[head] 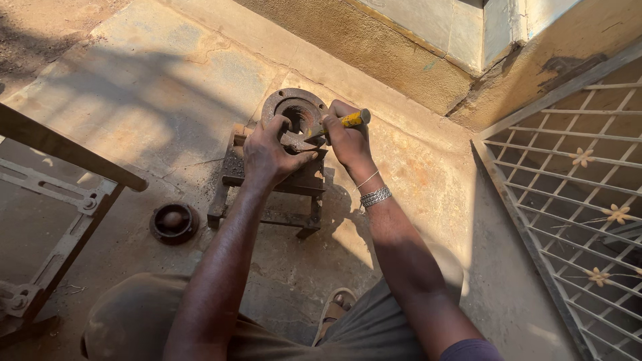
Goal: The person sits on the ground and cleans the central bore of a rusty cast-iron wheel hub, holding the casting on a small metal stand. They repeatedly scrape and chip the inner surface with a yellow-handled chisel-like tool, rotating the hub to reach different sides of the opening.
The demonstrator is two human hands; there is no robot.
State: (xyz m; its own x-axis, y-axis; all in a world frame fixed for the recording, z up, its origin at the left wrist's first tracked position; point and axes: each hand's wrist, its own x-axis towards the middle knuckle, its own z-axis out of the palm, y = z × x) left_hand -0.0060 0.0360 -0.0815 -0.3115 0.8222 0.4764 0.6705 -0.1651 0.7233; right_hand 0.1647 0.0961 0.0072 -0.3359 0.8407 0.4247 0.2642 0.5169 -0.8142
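Cracked concrete floor (147,87), sunlit and dusty, meets a plaster wall (374,47) and a metal grille gate (575,187). On a rusty iron stand (294,190), the left hand (267,155) presses down a round flanged housing (294,110); the right hand (346,137) grips a yellow-handled screwdriver (348,120) against it.

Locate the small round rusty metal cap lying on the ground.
In the head view the small round rusty metal cap lies on the concrete floor, left of the low metal stand, below the left hand.

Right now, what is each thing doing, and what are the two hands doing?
Left hand: pressing down on the round metal flange.
Right hand: closed around the yellow-handled tool.
Yellow-handled tool: held, tip aimed into the flange.
Round metal flange: rusty, resting on the small metal stand.
Small metal stand: upright on the floor.
Round metal cap: lying alone, untouched.
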